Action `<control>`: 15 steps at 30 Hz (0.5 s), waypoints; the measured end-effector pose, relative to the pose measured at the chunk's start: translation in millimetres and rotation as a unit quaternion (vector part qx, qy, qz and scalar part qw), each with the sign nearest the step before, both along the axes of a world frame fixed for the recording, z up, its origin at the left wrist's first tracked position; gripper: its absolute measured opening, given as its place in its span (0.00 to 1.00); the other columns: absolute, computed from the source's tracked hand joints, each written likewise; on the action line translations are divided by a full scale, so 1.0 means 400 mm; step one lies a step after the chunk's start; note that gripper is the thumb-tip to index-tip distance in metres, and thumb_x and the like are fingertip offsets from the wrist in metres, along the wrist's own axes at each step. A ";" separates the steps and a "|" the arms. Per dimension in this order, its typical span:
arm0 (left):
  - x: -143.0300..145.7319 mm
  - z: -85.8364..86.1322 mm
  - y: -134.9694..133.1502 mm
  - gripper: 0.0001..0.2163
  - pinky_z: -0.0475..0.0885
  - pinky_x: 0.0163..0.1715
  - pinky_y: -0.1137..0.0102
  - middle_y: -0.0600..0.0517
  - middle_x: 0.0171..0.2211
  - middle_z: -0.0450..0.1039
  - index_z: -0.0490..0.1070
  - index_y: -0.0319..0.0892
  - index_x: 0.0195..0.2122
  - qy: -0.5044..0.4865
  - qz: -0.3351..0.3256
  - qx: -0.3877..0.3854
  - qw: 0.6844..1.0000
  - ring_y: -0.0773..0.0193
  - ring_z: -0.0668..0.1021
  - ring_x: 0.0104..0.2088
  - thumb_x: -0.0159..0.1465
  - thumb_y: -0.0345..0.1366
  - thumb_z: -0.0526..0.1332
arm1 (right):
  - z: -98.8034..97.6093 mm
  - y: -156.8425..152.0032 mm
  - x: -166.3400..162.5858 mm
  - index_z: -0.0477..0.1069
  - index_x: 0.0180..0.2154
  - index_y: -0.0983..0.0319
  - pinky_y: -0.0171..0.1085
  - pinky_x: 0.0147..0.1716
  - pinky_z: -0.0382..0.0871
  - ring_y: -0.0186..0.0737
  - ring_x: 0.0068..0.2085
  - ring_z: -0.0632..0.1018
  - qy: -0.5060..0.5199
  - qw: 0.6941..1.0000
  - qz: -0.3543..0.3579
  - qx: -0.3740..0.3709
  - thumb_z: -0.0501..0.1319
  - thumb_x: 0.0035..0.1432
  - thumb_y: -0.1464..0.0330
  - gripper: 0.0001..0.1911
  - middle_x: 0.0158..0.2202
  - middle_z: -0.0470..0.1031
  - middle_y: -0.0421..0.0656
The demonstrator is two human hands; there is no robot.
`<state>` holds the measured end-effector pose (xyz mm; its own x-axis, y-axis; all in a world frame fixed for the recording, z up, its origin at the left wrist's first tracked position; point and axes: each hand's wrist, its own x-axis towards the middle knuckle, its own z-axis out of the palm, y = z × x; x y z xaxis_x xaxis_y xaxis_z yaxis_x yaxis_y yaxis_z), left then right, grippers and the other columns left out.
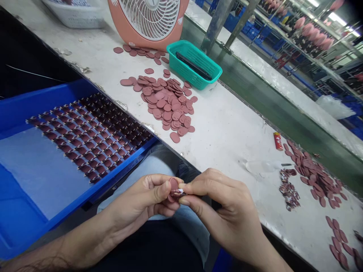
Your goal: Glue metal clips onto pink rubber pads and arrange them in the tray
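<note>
My left hand (pixel 153 196) is closed around a reddish-brown oval disc (pixel 174 184), held between thumb and fingers above my lap. Pinched by thumb and forefinger, a small dark piece with a white part (pixel 180 192) sits in my right hand (pixel 218 204), touching the disc. Its exact kind is too small to make out, and fingers partly hide both pieces. On the bench beyond my hands lies a large heap of similar discs (pixel 167 102). Small dark, shiny pieces (pixel 288 190) form a pile right of my right hand, beside a clear bottle with a thin tip (pixel 262 166).
At left, a blue tray (pixel 136 153) holds rows of small dark-red assembled pieces on a pale sheet. A green basket (pixel 195 81) with a black object and an orange fan (pixel 153 22) stand at the back. More discs (pixel 314 173) and a red packet (pixel 278 141) lie right.
</note>
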<state>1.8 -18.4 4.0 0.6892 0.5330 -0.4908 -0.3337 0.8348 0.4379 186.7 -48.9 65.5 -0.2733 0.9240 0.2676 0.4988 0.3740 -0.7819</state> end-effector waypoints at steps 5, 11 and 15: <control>-0.002 -0.001 -0.008 0.16 0.72 0.25 0.83 0.54 0.23 0.75 0.82 0.40 0.27 0.001 0.001 -0.007 1.000 0.74 0.74 0.22 0.50 0.46 0.79 | 0.003 -0.004 -0.005 0.80 0.39 0.65 0.29 0.38 0.76 0.31 0.34 0.80 0.010 1.000 0.001 0.002 0.69 0.60 0.78 0.06 0.33 0.81 0.41; -0.003 0.005 -0.010 0.16 0.72 0.24 0.83 0.55 0.22 0.75 0.82 0.40 0.29 0.001 0.004 -0.009 1.000 0.74 0.74 0.22 0.49 0.47 0.80 | -0.003 -0.008 -0.007 0.80 0.40 0.66 0.29 0.39 0.75 0.30 0.35 0.80 0.018 1.000 0.001 0.001 0.69 0.60 0.78 0.06 0.33 0.81 0.41; -0.006 0.000 -0.005 0.17 0.72 0.25 0.83 0.55 0.22 0.74 0.83 0.40 0.28 -0.007 -0.013 -0.013 1.000 0.75 0.74 0.22 0.48 0.48 0.80 | 0.002 -0.004 -0.002 0.80 0.40 0.66 0.29 0.39 0.75 0.30 0.35 0.80 0.009 1.000 0.010 -0.015 0.68 0.61 0.76 0.05 0.33 0.81 0.42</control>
